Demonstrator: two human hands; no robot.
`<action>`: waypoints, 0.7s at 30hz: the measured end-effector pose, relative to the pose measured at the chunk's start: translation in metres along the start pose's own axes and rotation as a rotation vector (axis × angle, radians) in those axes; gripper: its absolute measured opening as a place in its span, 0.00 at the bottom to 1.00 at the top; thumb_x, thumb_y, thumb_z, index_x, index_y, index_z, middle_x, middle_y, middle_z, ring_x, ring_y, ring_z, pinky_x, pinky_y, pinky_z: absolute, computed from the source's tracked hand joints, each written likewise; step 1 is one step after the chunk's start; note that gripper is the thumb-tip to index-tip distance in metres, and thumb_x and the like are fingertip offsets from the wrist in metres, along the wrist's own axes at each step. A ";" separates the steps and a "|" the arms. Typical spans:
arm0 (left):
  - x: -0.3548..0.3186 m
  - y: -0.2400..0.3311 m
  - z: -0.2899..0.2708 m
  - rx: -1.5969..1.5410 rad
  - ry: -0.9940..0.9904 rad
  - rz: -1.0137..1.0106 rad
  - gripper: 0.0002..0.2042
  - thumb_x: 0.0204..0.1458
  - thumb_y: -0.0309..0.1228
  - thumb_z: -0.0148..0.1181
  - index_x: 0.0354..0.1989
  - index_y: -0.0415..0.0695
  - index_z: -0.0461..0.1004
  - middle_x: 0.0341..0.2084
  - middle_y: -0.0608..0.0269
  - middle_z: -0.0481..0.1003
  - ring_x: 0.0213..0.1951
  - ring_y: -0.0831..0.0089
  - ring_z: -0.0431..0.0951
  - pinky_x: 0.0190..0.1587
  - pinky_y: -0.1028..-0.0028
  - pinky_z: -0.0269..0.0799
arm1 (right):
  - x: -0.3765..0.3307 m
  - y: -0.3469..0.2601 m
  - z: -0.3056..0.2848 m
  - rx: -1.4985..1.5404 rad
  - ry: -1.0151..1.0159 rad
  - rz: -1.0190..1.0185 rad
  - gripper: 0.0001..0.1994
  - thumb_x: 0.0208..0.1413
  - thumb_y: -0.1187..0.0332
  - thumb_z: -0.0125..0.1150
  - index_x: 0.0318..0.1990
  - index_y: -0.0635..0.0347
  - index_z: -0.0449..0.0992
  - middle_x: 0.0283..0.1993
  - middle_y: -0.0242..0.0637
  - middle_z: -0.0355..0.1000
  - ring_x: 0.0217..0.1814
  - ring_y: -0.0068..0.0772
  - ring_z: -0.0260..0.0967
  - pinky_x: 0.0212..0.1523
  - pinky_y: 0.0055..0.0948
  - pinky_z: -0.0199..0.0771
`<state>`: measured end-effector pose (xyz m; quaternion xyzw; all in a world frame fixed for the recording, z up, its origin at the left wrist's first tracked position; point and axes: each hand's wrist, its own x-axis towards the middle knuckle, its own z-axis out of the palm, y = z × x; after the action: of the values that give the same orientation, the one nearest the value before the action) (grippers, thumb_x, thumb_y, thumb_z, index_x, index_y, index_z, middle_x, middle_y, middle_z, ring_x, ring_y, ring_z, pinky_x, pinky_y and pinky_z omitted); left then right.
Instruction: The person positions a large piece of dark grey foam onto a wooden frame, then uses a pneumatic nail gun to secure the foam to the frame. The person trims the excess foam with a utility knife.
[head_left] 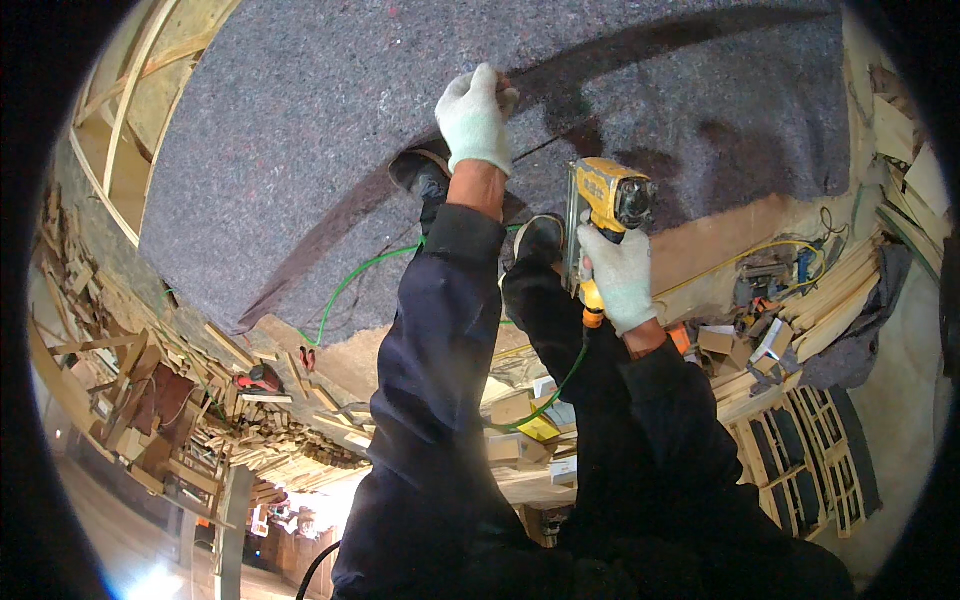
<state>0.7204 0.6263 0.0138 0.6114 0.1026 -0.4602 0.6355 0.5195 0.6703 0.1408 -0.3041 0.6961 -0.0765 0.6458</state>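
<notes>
My right hand (618, 277), in a white knitted glove, is wrapped round the handle of a yellow and black air-powered nail gun (606, 190). A green air hose (566, 385) runs from an orange fitting at the tool's base. My left hand (476, 115), gloved the same way, is farther forward with its fingers curled closed; whatever they may hold is hidden. Beneath both hands spreads a large sheet of speckled grey felt (290, 150). My dark shoes (540, 240) show between and beside my forearms, at the felt.
Wooden framing (125, 110) stands at the far left. Scrap wood (300, 440) is heaped at lower left near a red tool (262, 378) and red-handled pliers (308, 358). At right lie cardboard boxes (724, 348), stacked strips (835, 310), a yellow hose (715, 268) and a slatted frame (800, 455).
</notes>
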 end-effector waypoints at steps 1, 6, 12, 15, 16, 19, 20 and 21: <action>0.002 -0.004 0.006 -0.047 0.001 0.069 0.08 0.59 0.32 0.63 0.34 0.39 0.80 0.27 0.61 0.79 0.26 0.70 0.80 0.33 0.71 0.75 | 0.001 0.000 0.000 -0.014 -0.002 0.000 0.06 0.59 0.74 0.61 0.42 0.61 0.77 0.23 0.27 0.69 0.19 0.18 0.64 0.20 0.22 0.65; -0.013 -0.035 -0.025 1.021 -0.224 0.148 0.21 0.62 0.45 0.58 0.29 0.37 0.81 0.24 0.48 0.80 0.29 0.59 0.81 0.36 0.61 0.75 | 0.006 -0.003 0.003 -0.043 0.033 -0.031 0.05 0.57 0.70 0.65 0.33 0.60 0.77 0.21 0.29 0.70 0.17 0.22 0.67 0.19 0.28 0.65; -0.054 -0.004 -0.144 1.511 0.079 0.546 0.09 0.59 0.36 0.57 0.38 0.46 0.80 0.33 0.49 0.79 0.38 0.49 0.81 0.43 0.53 0.77 | 0.006 -0.004 0.006 -0.052 0.019 -0.033 0.05 0.56 0.70 0.66 0.34 0.60 0.78 0.20 0.29 0.70 0.17 0.22 0.67 0.19 0.28 0.66; -0.048 0.046 -0.208 1.568 0.260 0.908 0.16 0.55 0.32 0.61 0.52 0.42 0.76 0.52 0.46 0.77 0.52 0.47 0.79 0.54 0.53 0.75 | 0.006 -0.004 0.011 -0.109 -0.045 -0.088 0.06 0.56 0.69 0.66 0.35 0.61 0.78 0.21 0.30 0.71 0.18 0.22 0.68 0.20 0.28 0.67; -0.049 0.056 -0.225 1.629 0.289 0.895 0.21 0.56 0.34 0.60 0.58 0.39 0.74 0.58 0.42 0.74 0.59 0.45 0.75 0.61 0.51 0.70 | 0.006 -0.005 0.013 -0.160 -0.064 -0.110 0.06 0.56 0.69 0.66 0.35 0.62 0.78 0.21 0.30 0.71 0.18 0.22 0.68 0.20 0.28 0.68; -0.053 0.058 -0.257 1.823 0.182 0.711 0.30 0.56 0.38 0.60 0.65 0.34 0.68 0.66 0.37 0.67 0.68 0.42 0.65 0.68 0.51 0.62 | 0.006 -0.009 0.020 -0.258 -0.141 -0.170 0.07 0.55 0.69 0.66 0.35 0.63 0.78 0.22 0.31 0.72 0.19 0.23 0.70 0.21 0.29 0.69; -0.054 0.052 -0.263 1.867 0.147 0.537 0.32 0.56 0.39 0.60 0.67 0.33 0.65 0.68 0.35 0.64 0.70 0.41 0.62 0.70 0.51 0.60 | 0.006 -0.010 0.025 -0.290 -0.154 -0.168 0.07 0.56 0.68 0.66 0.34 0.63 0.78 0.22 0.32 0.73 0.20 0.23 0.71 0.22 0.30 0.70; -0.054 0.047 -0.267 1.864 0.126 0.525 0.35 0.55 0.39 0.60 0.69 0.32 0.62 0.71 0.34 0.60 0.72 0.38 0.58 0.71 0.51 0.58 | 0.007 -0.013 0.028 -0.431 -0.158 -0.245 0.08 0.55 0.67 0.66 0.34 0.65 0.80 0.22 0.33 0.74 0.21 0.25 0.73 0.23 0.31 0.70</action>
<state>0.8394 0.8752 0.0213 0.8967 -0.4090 -0.1669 -0.0281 0.5508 0.6644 0.1374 -0.5218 0.6018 0.0201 0.6043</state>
